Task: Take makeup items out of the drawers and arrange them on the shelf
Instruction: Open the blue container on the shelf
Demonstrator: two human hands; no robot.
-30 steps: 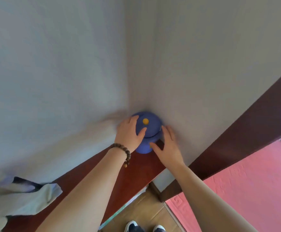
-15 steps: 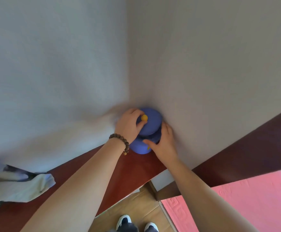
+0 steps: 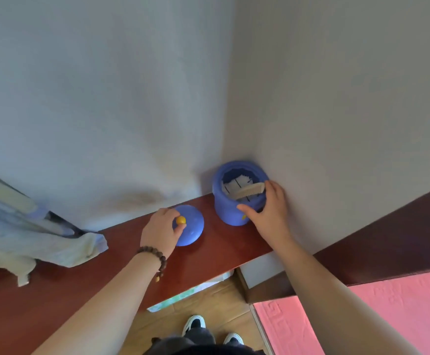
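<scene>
A blue round jar (image 3: 228, 208) stands in the wall corner on the dark red wooden shelf (image 3: 208, 254). Its top is off, and a beige comb (image 3: 249, 191) lies slanted across its mouth over some pale items inside. My right hand (image 3: 265, 213) wraps the jar's right side, thumb on the front. The blue domed lid (image 3: 193, 226) rests on the shelf to the left of the jar. My left hand (image 3: 161, 230), with a bead bracelet on the wrist, pinches the lid's yellow knob (image 3: 181, 220).
A pale blue cloth (image 3: 29, 242) lies on the shelf at the left. Grey walls meet in the corner behind the jar. Below are a wooden floor, my shoes (image 3: 196, 322), and a pink surface (image 3: 388, 316) at the lower right.
My left hand lifted the lid off the jar and carried it left and down onto the shelf. The jar's inside with the comb is now exposed. My right hand stayed on the jar.
</scene>
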